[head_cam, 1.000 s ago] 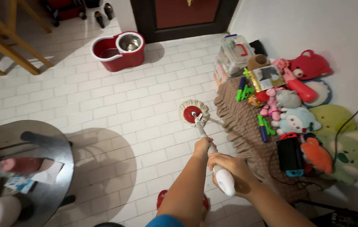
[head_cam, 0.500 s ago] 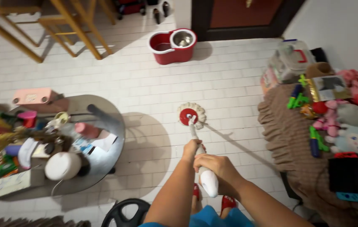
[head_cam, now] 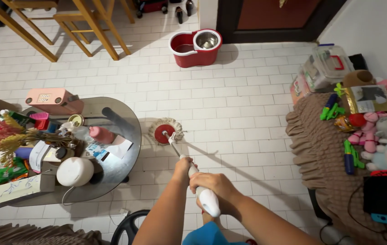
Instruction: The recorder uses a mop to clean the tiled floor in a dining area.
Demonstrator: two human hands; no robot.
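Note:
Both my hands grip the white handle of a spin mop. My left hand (head_cam: 183, 166) holds the shaft lower down, and my right hand (head_cam: 216, 186) wraps the thick white grip near its top end. The round mop head (head_cam: 166, 131), red disc with pale strings, rests flat on the white tiled floor (head_cam: 230, 113), close to the right edge of a round glass table (head_cam: 125, 119).
A red mop bucket (head_cam: 195, 46) stands near the dark door. The glass table carries several cluttered items. A brown ruffled mat (head_cam: 316, 149) with toys (head_cam: 375, 131) lies at right. Wooden chair legs (head_cam: 84, 25) stand at upper left. A black round object (head_cam: 127, 227) sits near my feet.
The mop head has swept left across the tiles, from beside the brown mat to next to the glass table. My view has turned left with it.

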